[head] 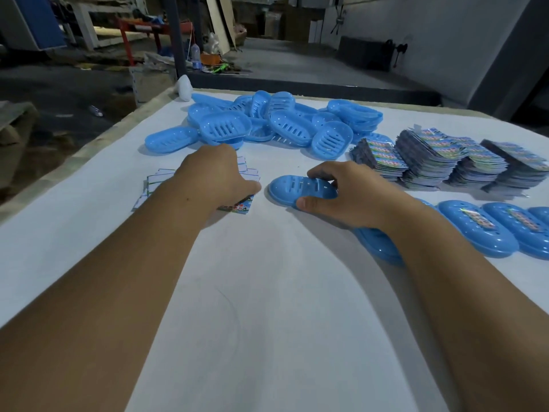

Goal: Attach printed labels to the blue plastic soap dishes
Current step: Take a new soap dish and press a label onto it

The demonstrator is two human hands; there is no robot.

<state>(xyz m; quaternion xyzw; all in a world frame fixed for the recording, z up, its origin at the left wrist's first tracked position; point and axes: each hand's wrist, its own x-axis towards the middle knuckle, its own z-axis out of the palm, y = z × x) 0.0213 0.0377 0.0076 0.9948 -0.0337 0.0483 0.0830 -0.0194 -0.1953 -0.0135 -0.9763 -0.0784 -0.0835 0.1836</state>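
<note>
My right hand [344, 194] grips an upturned blue soap dish [294, 187] on the white table, fingers over its far side and thumb on its near edge. My left hand [217, 173] rests on a spread of small printed labels [237, 208], covering most of them; its fingertips are hidden. A heap of unlabelled blue soap dishes [267, 123] lies beyond both hands. On the right, a row of upturned dishes with labels on them [478, 227] runs to the frame's edge.
Several tall stacks of printed label cards [430, 159] stand at the right behind the labelled row. The white table [267, 292] ends at a left edge, with floor below. A white object [184, 87] sits at the far corner. Workshop clutter lies behind.
</note>
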